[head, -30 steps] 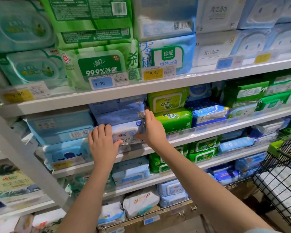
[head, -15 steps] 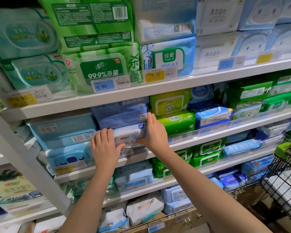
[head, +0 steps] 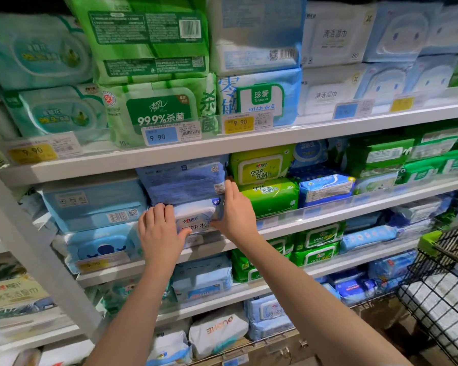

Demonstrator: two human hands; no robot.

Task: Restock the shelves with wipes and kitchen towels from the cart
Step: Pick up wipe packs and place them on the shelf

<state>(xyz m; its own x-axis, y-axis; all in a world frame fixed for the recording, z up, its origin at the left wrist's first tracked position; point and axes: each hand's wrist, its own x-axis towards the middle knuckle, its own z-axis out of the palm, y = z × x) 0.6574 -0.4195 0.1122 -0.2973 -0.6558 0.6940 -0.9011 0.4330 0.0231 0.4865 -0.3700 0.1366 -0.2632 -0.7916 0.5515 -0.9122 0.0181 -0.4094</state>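
Note:
A blue pack of wipes (head: pixel 196 220) with a white lid sits on the second shelf (head: pixel 315 227), under another blue pack (head: pixel 183 180). My left hand (head: pixel 159 233) presses flat on the lower pack's left front, fingers together. My right hand (head: pixel 236 210) holds its right edge, fingertips reaching the upper pack's corner. The pack lies between a light blue stack on the left and green packs (head: pixel 270 194) on the right. A black wire cart (head: pixel 439 299) at the lower right holds white packs.
Shelves above and below are filled with green, blue and white wipe packs. Price tags (head: pixel 160 136) line the shelf fronts. A white upright post (head: pixel 37 247) slants down on the left. The cart's green handle part (head: pixel 428 241) stands close to the shelves.
Both hands have pushed the blue pack slightly deeper into the shelf. The view has shifted a little, so the cart shows further right.

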